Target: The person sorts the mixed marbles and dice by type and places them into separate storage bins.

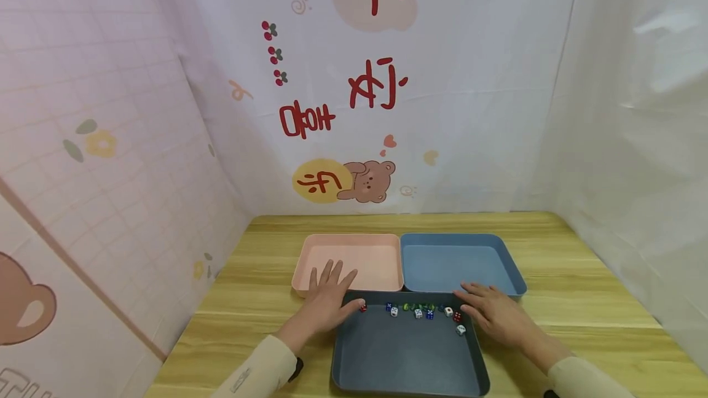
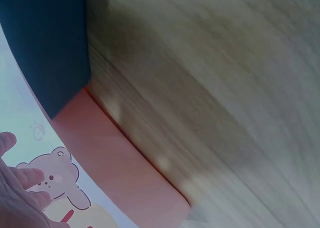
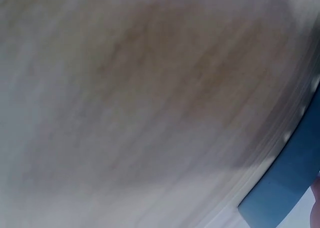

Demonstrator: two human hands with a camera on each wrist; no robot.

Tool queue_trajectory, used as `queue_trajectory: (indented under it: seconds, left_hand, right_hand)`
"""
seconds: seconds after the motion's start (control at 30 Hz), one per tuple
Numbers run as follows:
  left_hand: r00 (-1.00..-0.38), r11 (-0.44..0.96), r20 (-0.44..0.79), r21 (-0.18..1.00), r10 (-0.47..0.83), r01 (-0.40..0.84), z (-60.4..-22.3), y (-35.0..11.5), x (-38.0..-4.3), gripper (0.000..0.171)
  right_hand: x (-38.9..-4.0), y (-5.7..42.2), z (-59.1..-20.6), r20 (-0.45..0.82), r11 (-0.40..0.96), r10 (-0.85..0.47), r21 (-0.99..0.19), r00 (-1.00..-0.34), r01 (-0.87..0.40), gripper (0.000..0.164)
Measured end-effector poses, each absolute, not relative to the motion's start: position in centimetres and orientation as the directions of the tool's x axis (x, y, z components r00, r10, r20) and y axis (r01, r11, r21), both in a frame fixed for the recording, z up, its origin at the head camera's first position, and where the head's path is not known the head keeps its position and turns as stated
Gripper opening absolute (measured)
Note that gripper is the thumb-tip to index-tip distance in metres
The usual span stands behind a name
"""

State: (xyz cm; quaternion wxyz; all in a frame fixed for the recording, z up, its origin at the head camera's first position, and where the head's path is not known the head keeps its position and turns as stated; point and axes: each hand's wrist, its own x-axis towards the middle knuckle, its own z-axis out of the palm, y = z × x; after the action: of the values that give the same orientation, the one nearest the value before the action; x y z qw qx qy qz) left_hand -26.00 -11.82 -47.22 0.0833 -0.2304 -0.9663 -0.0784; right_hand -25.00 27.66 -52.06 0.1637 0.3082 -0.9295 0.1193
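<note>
My left hand point(image 1: 327, 301) is spread with straight fingers over the near left corner of the pink tray point(image 1: 381, 263) and the dark grey tray's edge. Its thumb reaches close to a red die point(image 1: 362, 308). On the other side, my right hand point(image 1: 495, 313) extends its fingers over the dark grey tray's point(image 1: 409, 358) far right corner, near the blue tray point(image 1: 456, 260). Close to these fingers lie another red die point(image 1: 457, 317) and a white die point(image 1: 461, 329). Neither hand holds anything. Along the dark tray's far wall are a blue die point(image 1: 430, 314), several other dice and small green pieces point(image 1: 416, 307).
The pink and blue trays stand side by side behind the dark tray on a wood-grain table point(image 1: 243, 300). A white printed cloth point(image 1: 470, 109) hangs behind the table and along its sides.
</note>
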Motion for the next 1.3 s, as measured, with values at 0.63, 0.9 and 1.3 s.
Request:
queue_trajectory:
  seconds: [0.63,0.9,1.3]
  left_hand:
    - [-0.865,0.867,0.203,0.110,0.460,0.487,-47.4,-12.5,-25.2,0.063]
    - [-0.849,0.845,0.219,0.144,0.480,0.515,-47.3,-12.2,-25.2,0.051]
    - [-0.878,0.864,0.233,0.198,0.418,0.464,-48.6,-11.2,-25.7,0.043]
  right_hand:
    - [-24.7,27.3,-52.4,0.371,0.802,-0.475,-0.190,-0.798,-0.566,0.036]
    - [-24.6,27.4,-52.3,0.375,0.802,-0.470,-0.198,-0.799,-0.564,0.035]
    - [-24.7,27.5,-52.5,0.374,0.799,-0.468,-0.208,-0.801,-0.564,0.036]
